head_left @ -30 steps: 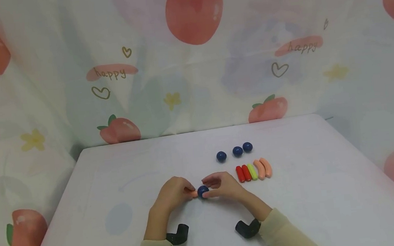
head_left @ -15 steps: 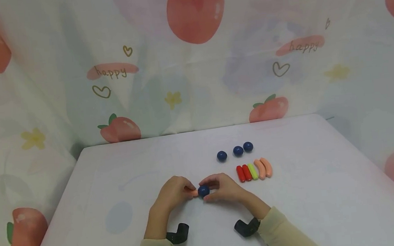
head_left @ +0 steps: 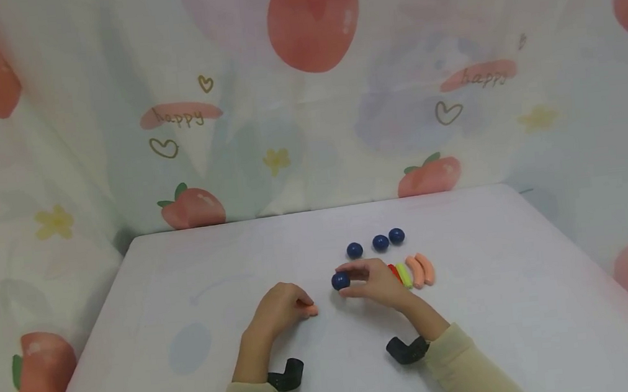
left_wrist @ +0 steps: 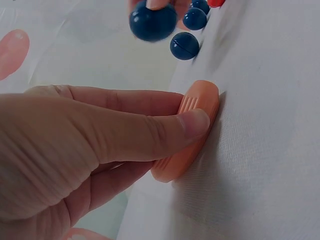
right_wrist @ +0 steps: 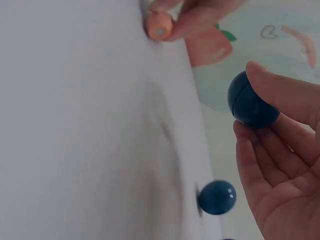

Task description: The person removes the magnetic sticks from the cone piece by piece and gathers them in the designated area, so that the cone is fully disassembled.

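Note:
My left hand (head_left: 279,310) is low over the white table, pinching a short orange toy sausage (left_wrist: 203,92) between thumb and fingers. Grooves run along the sausage, and part of it is hidden behind the thumb. To the right, my right hand (head_left: 376,284) holds a glossy dark blue ball (right_wrist: 250,105) between thumb and fingertips, raised off the table. A thin seam line shows on that ball in the right wrist view. A gap separates the ball from the orange sausage.
Three more blue balls (head_left: 381,243) lie farther back. Beside my right hand is a row with a red piece (head_left: 395,272), a yellow-green stick (head_left: 404,275) and two curved orange sausages (head_left: 425,268); the hand covers its left end. A printed cloth (head_left: 308,128) hangs behind the table (head_left: 230,259).
My right hand has lifted the blue ball away from the orange sausage's end, moving back and to the right. My left hand stays in place, still pinching the sausage.

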A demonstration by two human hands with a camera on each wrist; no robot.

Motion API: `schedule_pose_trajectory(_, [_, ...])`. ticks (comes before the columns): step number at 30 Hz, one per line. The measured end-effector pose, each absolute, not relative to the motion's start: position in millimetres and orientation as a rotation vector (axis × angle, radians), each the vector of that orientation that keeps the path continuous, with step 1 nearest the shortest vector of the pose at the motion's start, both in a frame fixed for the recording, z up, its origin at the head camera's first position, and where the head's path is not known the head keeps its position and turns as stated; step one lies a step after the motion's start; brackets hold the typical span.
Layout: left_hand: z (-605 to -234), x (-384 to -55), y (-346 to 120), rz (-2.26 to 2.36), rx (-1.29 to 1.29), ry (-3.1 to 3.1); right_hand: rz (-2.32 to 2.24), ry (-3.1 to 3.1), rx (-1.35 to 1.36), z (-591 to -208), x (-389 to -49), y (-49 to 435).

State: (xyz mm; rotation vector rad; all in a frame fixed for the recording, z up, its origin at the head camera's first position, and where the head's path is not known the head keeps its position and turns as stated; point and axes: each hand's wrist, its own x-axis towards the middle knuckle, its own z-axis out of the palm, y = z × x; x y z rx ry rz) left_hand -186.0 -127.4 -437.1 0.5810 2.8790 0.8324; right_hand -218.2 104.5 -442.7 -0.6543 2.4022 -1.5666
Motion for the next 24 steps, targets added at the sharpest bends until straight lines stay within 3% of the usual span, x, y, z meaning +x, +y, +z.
schedule_pose_trajectory(14, [-437.1,-184.7,-126.0,0.850,0.542,2.876,-1.744,2.603,-0.149,-423.2,-260.6,191.3])
schedule_pose_trajectory(21, [-439.4,-184.4,-126.5,0.857,0.550,2.882,-1.831,2.678,0.041,-482.1,-312.2,243.8])
schedule_pose_trajectory(24, [-439.5,-184.6,-126.8,0.863,0.545,2.887,-1.785,2.698,0.158,-475.5,-311.3,245.0])
